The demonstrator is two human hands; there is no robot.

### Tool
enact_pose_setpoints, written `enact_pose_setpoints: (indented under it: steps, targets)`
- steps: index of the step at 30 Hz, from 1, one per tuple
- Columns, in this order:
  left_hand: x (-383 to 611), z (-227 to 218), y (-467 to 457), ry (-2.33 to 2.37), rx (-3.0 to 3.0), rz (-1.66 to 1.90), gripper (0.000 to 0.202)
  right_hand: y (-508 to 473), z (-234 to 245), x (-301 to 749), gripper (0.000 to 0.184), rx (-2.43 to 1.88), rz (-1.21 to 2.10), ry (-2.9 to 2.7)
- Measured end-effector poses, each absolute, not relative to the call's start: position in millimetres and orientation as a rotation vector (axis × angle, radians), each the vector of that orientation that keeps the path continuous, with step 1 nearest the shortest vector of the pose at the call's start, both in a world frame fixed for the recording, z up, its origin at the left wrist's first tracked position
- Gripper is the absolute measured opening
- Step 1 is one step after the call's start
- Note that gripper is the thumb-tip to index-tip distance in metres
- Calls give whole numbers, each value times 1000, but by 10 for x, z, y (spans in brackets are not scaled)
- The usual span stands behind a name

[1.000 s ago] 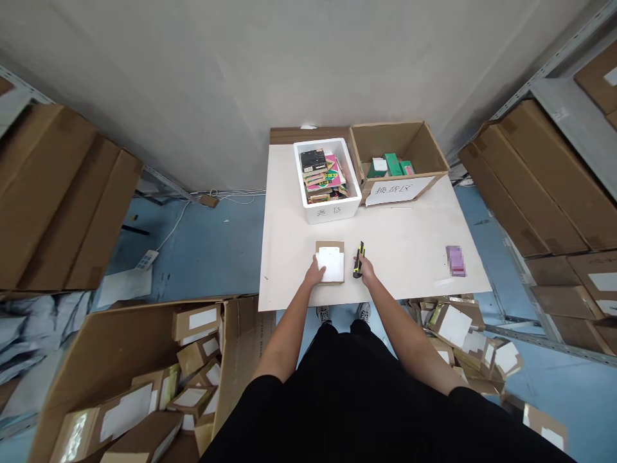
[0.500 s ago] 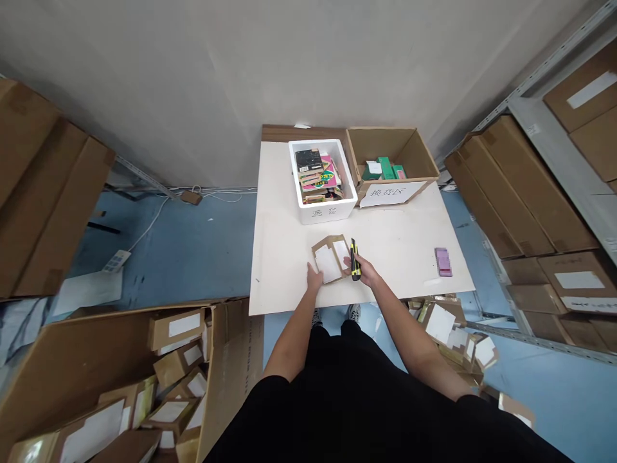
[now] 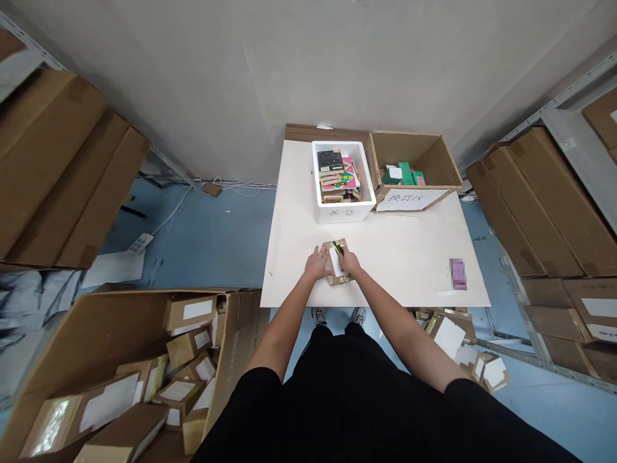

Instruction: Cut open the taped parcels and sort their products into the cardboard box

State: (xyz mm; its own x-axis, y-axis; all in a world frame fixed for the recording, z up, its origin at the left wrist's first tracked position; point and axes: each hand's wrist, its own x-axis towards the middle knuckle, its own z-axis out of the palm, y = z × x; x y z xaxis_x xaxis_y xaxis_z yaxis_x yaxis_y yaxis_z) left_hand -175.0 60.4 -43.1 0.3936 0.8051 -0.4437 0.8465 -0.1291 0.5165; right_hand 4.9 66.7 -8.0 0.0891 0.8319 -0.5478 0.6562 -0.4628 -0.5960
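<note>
A small brown cardboard parcel [image 3: 334,277] with a white label lies near the front edge of the white table [image 3: 409,251]. My left hand [image 3: 317,263] presses against its left side, fingers curled onto it. My right hand [image 3: 348,262] is closed on a black and yellow utility knife [image 3: 338,248], whose tip rests on the parcel's top.
A white foam box [image 3: 342,208] of books and an open cardboard box [image 3: 412,162] with a paper sign stand at the table's back. A purple item [image 3: 457,273] lies at the right. A big carton of parcels [image 3: 144,373] sits on the floor at left, more parcels [image 3: 463,334] at right, shelves of boxes on both sides.
My right hand picked the knife up off the table and brought it over the parcel. The parcel was turned and now lies under both hands.
</note>
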Motion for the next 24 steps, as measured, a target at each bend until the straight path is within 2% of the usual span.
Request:
enact_pose_setpoints:
  steps: [3, 7, 15, 24]
  targets:
    - [-1714, -435, 621, 1421, 1893, -78, 115, 697, -84, -33, 46, -2237, 1148, -1659]
    - [-1698, -444, 636, 1431, 1869, -128, 118, 595, -113, -36, 55, -2221, 1153, -1641]
    - [-1685, -471, 640, 1436, 1836, -127, 117, 683, -80, -52, 57, -2253, 1143, -1653]
    - [-1649, -506, 644, 1475, 1807, -149, 115, 442, -151, 13, 68, -2260, 1257, -1447]
